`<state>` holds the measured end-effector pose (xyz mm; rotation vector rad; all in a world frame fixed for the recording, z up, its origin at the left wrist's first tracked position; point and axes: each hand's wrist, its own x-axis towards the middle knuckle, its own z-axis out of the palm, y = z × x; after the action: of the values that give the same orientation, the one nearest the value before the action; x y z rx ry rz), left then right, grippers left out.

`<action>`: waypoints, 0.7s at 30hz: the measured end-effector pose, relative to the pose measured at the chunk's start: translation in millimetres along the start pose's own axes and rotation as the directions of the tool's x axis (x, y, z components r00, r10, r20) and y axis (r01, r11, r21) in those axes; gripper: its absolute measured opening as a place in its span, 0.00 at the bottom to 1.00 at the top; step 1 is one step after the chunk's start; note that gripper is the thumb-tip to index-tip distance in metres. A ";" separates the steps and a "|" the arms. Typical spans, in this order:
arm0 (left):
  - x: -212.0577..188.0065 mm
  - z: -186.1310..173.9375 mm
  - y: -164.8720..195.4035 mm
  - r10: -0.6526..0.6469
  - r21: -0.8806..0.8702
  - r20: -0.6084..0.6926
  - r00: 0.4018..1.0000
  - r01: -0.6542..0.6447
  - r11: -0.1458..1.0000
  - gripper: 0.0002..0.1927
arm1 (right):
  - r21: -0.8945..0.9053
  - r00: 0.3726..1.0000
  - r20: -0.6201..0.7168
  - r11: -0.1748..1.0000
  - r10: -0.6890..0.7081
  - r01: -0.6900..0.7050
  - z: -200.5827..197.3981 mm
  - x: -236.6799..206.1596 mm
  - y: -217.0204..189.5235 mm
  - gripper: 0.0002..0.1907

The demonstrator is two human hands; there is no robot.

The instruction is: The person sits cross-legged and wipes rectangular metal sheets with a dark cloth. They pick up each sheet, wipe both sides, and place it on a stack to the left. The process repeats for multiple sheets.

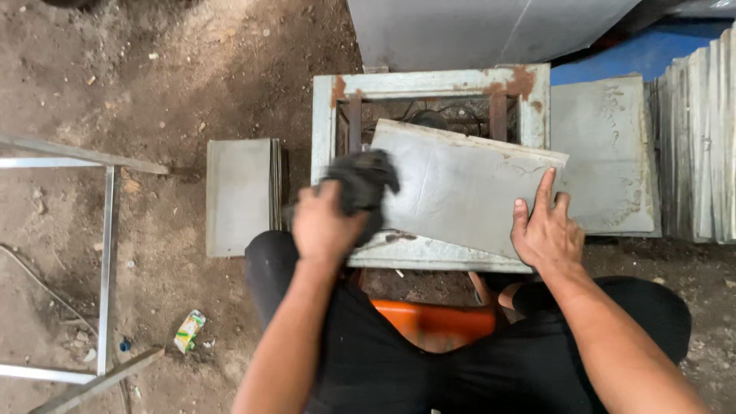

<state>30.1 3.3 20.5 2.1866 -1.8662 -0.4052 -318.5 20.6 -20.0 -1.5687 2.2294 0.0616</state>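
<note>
One small crumpled packet [188,330] on dirt floor, bottom left, near metal frame. Green, white & yellow. No signs, screens or labels.

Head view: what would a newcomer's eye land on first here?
First, the grey slab lying tilted across a rusty pale metal frame at centre. The left hand presses a dark rag on the slab's left end, and the right hand steadies its right edge. More grey slabs stand stacked on edge at far right, and a small pile lies on the dirt to the left.
</note>
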 end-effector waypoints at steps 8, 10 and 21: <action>7.2 -56.1 -109.5 -0.253 -0.390 -0.456 0.853 0.063 0.918 0.30 | -0.061 0.942 -0.110 0.948 -0.318 0.313 -2.5 -8.6 -182.4 0.40; 1.1 -63.7 -112.1 -0.129 -0.241 -0.416 0.900 0.027 0.970 0.30 | -0.002 0.957 0.024 0.958 -0.288 0.288 18.0 -8.5 -218.6 0.40; 6.7 -129.5 -58.6 0.295 -0.233 -0.320 0.900 -0.377 0.896 0.24 | -0.236 0.489 0.494 0.431 -0.719 0.871 3.2 -5.1 -89.6 0.43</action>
<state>131.6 6.1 120.2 1.5937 -1.8469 -0.2658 -234.5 -6.8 -3.6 -2.5321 1.0075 0.5625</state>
